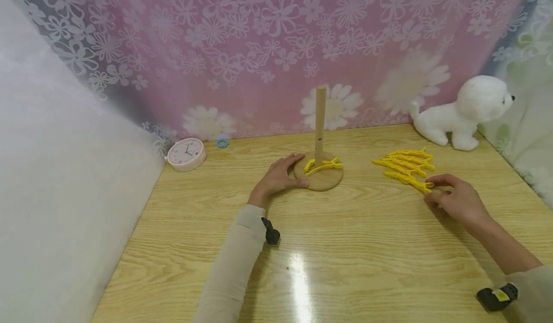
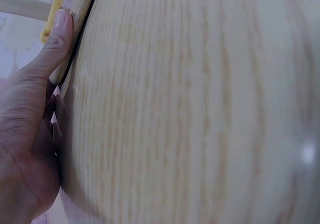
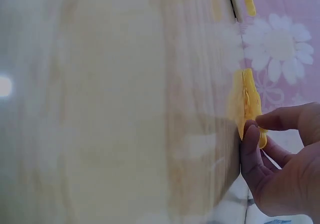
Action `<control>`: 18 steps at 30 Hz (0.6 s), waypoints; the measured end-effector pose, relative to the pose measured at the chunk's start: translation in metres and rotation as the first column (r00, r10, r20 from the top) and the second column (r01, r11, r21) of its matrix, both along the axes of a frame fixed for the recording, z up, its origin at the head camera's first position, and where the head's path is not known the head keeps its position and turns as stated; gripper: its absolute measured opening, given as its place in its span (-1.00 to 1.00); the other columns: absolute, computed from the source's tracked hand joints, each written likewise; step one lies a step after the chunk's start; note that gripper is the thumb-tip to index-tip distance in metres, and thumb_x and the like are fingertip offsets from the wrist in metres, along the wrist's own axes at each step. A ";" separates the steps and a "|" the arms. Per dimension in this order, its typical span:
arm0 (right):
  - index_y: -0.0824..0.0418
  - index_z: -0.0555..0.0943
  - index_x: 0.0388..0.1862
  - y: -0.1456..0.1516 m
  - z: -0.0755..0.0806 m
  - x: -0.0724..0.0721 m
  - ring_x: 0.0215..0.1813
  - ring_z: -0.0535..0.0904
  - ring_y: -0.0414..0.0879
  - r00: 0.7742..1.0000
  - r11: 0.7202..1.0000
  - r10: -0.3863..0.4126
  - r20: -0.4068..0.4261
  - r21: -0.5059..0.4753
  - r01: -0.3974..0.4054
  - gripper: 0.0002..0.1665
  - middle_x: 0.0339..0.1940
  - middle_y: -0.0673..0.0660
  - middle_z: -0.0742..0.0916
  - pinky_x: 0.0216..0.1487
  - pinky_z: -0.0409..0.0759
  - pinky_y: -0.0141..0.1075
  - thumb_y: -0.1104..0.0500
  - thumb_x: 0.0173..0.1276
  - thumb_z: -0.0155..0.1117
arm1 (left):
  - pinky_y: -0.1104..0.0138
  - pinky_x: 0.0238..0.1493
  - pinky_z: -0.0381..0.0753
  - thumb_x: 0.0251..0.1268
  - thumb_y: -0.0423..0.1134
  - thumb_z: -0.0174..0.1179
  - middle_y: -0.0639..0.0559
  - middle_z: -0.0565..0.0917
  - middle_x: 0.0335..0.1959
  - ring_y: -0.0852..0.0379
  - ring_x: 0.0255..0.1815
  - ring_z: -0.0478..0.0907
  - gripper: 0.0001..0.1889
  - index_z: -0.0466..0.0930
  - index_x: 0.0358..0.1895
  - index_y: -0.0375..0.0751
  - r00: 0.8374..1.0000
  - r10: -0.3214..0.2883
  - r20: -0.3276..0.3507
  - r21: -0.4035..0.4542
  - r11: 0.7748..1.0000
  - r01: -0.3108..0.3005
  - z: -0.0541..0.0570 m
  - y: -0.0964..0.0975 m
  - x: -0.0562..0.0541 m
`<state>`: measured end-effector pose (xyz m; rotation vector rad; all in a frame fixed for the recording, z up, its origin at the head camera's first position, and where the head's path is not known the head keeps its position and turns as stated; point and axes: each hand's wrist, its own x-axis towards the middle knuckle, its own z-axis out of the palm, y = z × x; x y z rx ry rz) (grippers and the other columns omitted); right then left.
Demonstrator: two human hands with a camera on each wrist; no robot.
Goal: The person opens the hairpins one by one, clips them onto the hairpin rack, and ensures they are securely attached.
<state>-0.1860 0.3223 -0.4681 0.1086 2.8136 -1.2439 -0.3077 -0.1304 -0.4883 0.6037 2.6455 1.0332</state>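
A wooden stand with a round base (image 1: 325,182) and an upright post (image 1: 320,121) stands mid-table. My left hand (image 1: 278,174) grips the left rim of that base, its thumb (image 2: 56,38) along the near side and its fingers toward the back. On the base, in front of the post, lies a yellow hair clip (image 1: 325,166). Several more yellow clips (image 1: 408,158) lie in a fanned row on the right. At the nearest one, my right hand (image 1: 460,200) pinches the tail end of a yellow hair clip (image 3: 251,101) between thumb and fingers.
A white toy dog (image 1: 462,114) stands at the back right. Toward the back left are a pink round clock (image 1: 186,154) and a small blue ring (image 1: 222,143). A flowered pink curtain (image 1: 259,64) hangs behind the wood-grain table (image 1: 367,256).
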 end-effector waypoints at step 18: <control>0.32 0.55 0.26 -0.019 0.015 -0.006 -0.54 0.52 -0.04 0.990 1.000 -0.008 -0.142 -0.015 0.006 -0.63 -0.32 0.30 0.75 -0.65 0.42 -0.24 0.21 0.56 0.25 | -0.12 0.68 -0.24 0.21 0.20 0.48 0.02 0.01 0.73 -0.14 0.74 -0.23 0.00 0.13 0.68 0.26 1.000 -0.013 -0.004 0.004 1.000 0.013 0.003 -0.001 0.001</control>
